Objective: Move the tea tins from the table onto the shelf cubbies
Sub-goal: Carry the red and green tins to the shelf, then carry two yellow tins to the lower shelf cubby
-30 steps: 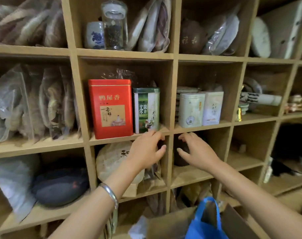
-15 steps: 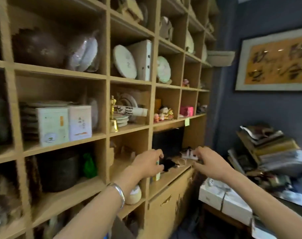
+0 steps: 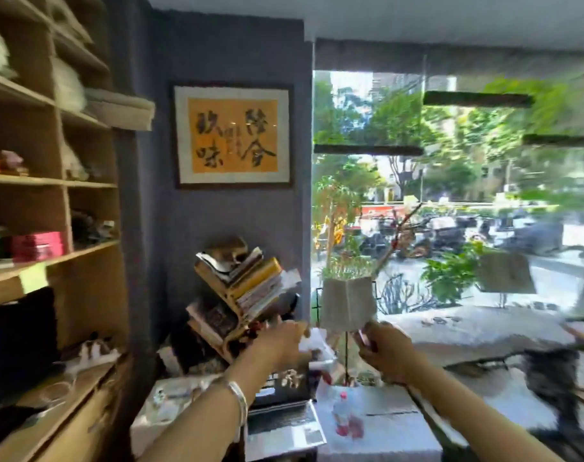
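**Both hands up and empty, facing the window corner**

My left hand [image 3: 278, 345] is raised in front of me with the fingers loosely curled and nothing in it; a silver bangle [image 3: 237, 396] sits on that wrist. My right hand [image 3: 382, 350] is level with it, a little apart, fingers half closed; the blur keeps me from telling whether it grips anything. I see no tea tin in this view. The shelf cubbies [image 3: 43, 181] run along my left, a red box [image 3: 38, 245] in one of them. Beyond my hands a slanted rack of books [image 3: 240, 288] stands against the grey wall, under a framed calligraphy [image 3: 232, 136]. A red-capped bottle [image 3: 342, 413] stands below, the window [image 3: 450, 195] to the right.
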`<state>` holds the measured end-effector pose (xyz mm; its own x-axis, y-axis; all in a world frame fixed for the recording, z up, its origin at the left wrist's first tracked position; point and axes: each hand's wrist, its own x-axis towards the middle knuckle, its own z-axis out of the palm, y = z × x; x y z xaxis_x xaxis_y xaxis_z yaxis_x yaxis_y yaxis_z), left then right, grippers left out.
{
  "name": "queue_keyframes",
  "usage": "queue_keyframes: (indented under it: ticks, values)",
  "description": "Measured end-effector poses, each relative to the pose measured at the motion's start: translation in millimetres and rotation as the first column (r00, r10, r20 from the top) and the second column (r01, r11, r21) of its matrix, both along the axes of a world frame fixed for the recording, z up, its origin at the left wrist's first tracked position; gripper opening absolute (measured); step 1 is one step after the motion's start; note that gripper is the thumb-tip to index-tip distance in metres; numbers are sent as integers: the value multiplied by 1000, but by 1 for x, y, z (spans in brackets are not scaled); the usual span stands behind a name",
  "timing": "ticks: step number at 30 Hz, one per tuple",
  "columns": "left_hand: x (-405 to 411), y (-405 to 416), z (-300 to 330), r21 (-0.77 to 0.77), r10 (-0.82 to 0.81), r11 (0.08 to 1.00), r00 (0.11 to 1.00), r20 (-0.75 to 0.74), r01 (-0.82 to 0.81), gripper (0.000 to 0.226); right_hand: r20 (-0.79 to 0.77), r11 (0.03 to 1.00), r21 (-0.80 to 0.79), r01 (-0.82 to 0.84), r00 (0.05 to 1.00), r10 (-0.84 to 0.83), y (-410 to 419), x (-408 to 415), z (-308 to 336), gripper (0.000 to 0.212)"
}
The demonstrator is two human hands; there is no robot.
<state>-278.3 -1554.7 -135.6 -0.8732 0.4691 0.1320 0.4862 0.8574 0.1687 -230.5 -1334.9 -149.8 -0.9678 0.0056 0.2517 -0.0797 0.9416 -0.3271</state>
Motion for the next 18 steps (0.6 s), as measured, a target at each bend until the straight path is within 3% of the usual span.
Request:
queue_keyframes:
  ticks: [9, 15, 18]
  values:
    - [-146, 192, -12, 47, -415, 909, 910, 14, 414, 46, 27, 921, 36, 387, 921, -388, 159, -66, -4, 50]
    - [-247, 303, 5, 10, -587, 808, 807, -62, 589, 40, -46, 774, 24, 633, 774, -632, 240, -91, 22, 40]
    - [-262, 363, 4, 46, -665, 746, 747, -17, 665, 38, -29, 679, 40, 733, 680, -733, 271, -82, 21, 43]
